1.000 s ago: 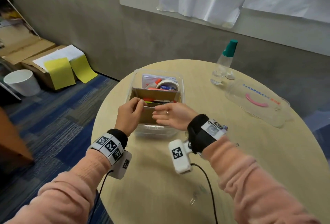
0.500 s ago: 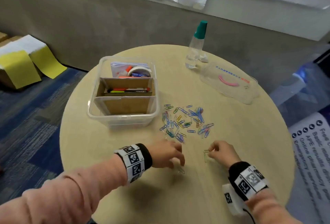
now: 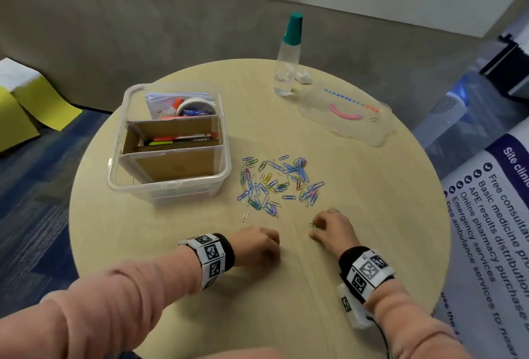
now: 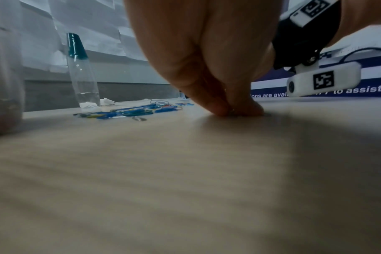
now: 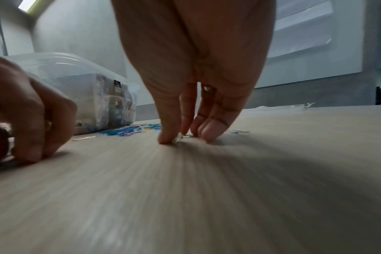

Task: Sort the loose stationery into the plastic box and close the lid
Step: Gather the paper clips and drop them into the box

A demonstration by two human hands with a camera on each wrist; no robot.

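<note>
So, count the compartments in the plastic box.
3 in the plastic box: far one holding the tape roll, middle one holding pens, near one showing only cardboard. Nothing seems hidden.

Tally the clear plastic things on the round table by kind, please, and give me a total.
Plastic box, open: 1
Lid, lying apart from the box: 1
Bottle with a teal cap: 1
Total: 3
</note>
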